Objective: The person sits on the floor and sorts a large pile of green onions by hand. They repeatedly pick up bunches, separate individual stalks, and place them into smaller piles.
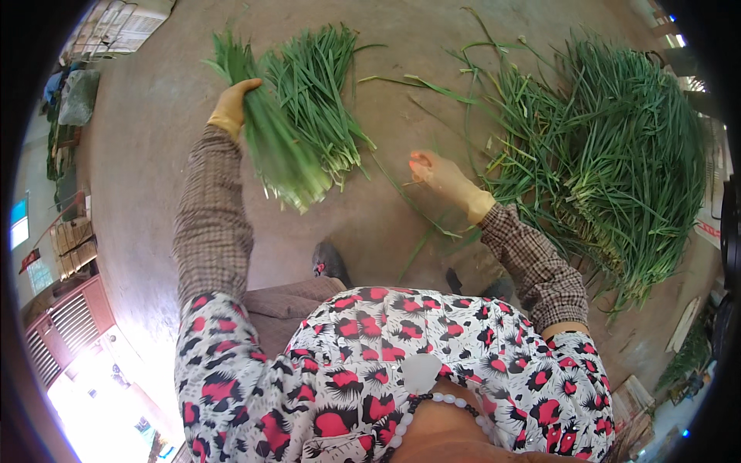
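My left hand (233, 107), in a yellowish glove, grips a bunch of long flat green leaves (278, 153) with pale cut ends pointing down towards me. Just right of it a second leafy bunch (315, 87) lies on the floor. My right hand (425, 166), gloved too, is above the floor between the bunches and the large pile; its fingers are curled, and whether a thin stalk is between them cannot be told. The large pile of green leaves (631, 144) spreads at the right, with looser leaves (521, 116) along its left side.
Stray leaves (443, 89) are scattered over the concrete floor (145, 144). My shoe (330, 263) shows below the held bunch. A wrapped bundle (79, 97) and cardboard (72, 246) stand at the far left; a pale strip (683, 324) lies at the lower right.
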### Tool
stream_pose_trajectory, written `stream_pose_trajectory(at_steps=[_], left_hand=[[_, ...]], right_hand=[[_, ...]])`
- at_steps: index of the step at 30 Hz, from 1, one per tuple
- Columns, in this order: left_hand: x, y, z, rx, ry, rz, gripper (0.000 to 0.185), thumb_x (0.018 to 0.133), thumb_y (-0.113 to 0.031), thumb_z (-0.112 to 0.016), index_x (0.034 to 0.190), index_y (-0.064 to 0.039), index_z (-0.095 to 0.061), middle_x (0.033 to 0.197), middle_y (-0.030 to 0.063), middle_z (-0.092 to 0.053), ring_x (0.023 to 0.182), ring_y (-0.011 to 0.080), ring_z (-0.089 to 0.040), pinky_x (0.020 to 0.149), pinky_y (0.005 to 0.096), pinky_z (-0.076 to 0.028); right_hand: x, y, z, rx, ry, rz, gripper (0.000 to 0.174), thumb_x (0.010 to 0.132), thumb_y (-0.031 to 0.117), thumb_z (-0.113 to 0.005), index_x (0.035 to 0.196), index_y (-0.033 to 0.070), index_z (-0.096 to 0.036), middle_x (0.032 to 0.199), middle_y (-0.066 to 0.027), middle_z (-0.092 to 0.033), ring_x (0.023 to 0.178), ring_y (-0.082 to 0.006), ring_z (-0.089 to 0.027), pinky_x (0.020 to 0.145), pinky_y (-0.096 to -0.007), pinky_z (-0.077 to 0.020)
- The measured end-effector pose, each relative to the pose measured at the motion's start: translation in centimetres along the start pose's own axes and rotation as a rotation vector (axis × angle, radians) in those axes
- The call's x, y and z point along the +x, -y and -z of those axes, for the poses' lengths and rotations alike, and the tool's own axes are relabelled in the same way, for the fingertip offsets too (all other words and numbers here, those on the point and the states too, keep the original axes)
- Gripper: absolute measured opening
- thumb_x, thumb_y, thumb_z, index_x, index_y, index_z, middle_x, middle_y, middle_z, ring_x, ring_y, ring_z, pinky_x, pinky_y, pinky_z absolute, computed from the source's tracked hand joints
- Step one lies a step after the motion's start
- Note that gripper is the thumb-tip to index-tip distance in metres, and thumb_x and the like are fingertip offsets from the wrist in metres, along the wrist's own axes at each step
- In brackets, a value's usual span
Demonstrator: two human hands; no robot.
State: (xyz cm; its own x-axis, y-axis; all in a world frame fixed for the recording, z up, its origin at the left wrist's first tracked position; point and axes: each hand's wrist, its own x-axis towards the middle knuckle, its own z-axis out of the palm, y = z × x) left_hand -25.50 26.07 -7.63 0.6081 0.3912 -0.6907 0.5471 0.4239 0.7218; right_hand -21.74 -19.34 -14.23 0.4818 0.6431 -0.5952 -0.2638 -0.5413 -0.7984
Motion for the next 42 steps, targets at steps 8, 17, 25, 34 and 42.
stream_pose_trajectory(at_steps=[8, 17, 25, 34, 42], left_hand=[[8.7, 2.6, 1.4, 0.47, -0.361, -0.184, 0.072, 0.082, -0.047, -0.066, 0.126, 0.008, -0.05, 0.123, 0.0179, -0.057, 0.11, 0.0261, -0.054, 0.095, 0.0364, -0.041], [3.1, 13.3, 2.8, -0.083, -0.327, -0.037, 0.065, 0.094, -0.053, -0.044, 0.119, 0.006, -0.049, 0.119, 0.0201, -0.056, 0.115, 0.0316, -0.052, 0.095, 0.0412, -0.043], [0.9, 17.3, -7.6, -0.081, -0.023, 0.116, 0.057, 0.094, -0.05, -0.042, 0.124, -0.002, -0.051, 0.113, 0.0127, -0.059, 0.089, 0.0269, -0.061, 0.079, 0.0361, -0.05], [1.2, 13.3, -6.2, 0.598, -0.268, 0.253, 0.053, 0.092, -0.051, -0.048, 0.12, -0.006, -0.055, 0.104, 0.0085, -0.062, 0.079, 0.0272, -0.061, 0.067, 0.0362, -0.052], [0.7, -1.1, -11.2, 1.169, -0.34, 0.11, 0.037, 0.091, -0.032, -0.05, 0.095, 0.002, -0.065, 0.1, 0.0205, -0.065, 0.079, 0.033, -0.063, 0.071, 0.0431, -0.049]], right_hand=[[9.5, 3.1, -5.1, 0.103, -0.16, 0.161, 0.057, 0.093, 0.037, -0.054, 0.13, -0.005, -0.044, 0.124, -0.0208, -0.057, 0.116, -0.0267, -0.054, 0.096, -0.0319, -0.0419], [13.2, 7.8, -8.1, 0.316, -0.105, -0.01, 0.084, 0.091, 0.048, -0.055, 0.144, -0.006, -0.019, 0.146, -0.0243, -0.031, 0.136, -0.0299, -0.031, 0.111, -0.0354, -0.0258], [9.2, 1.5, -7.5, -0.91, -0.136, 0.657, 0.018, 0.075, 0.016, -0.059, 0.074, 0.001, -0.069, 0.078, -0.0197, -0.065, 0.082, -0.0366, -0.063, 0.073, -0.0421, -0.0515], [-2.2, 8.8, 6.3, -0.485, 0.19, 0.276, 0.034, 0.089, 0.028, -0.051, 0.105, -0.001, -0.06, 0.097, -0.0182, -0.066, 0.09, -0.0332, -0.064, 0.078, -0.0452, -0.0489], [-28.7, 2.1, 28.3, -0.346, -1.314, 0.546, 0.025, 0.09, 0.021, -0.053, 0.109, 0.007, -0.063, 0.103, -0.0131, -0.066, 0.095, -0.0274, -0.064, 0.084, -0.0357, -0.0507]])
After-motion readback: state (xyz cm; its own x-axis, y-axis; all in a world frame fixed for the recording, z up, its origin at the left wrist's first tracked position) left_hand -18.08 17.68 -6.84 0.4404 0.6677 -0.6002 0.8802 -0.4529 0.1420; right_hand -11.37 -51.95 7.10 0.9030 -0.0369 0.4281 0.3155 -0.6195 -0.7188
